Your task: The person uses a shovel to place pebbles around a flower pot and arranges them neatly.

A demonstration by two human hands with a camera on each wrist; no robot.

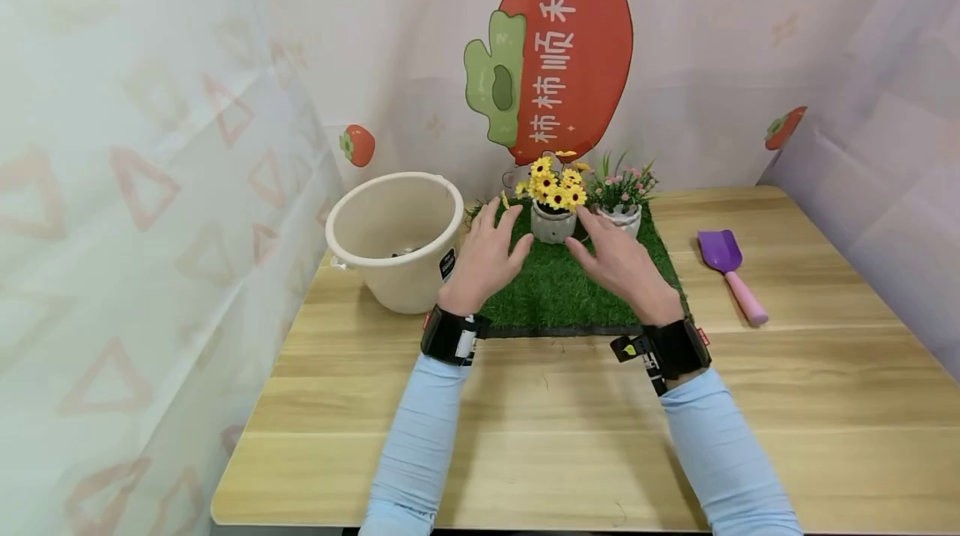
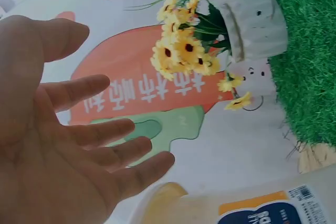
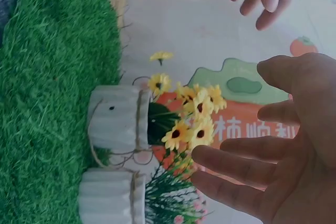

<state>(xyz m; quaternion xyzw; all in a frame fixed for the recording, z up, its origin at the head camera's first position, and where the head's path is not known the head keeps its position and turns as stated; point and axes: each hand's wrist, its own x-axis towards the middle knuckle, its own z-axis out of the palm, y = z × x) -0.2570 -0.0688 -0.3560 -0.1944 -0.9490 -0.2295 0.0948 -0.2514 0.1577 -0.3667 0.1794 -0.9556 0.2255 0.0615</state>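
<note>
Head view shows the left hand [image 1: 487,257] and right hand [image 1: 618,262] spread open over the grass mat [image 1: 555,290], either side of the yellow flower pot [image 1: 553,222] at the mat's back edge, touching nothing; a cream bucket [image 1: 396,240] stands left, a purple scoop [image 1: 731,273] right. Left wrist view: straight fingers [image 2: 100,132], pot [image 2: 257,24] apart. Right wrist view: open fingers [image 3: 236,163] near the blooms [image 3: 191,121].
</note>
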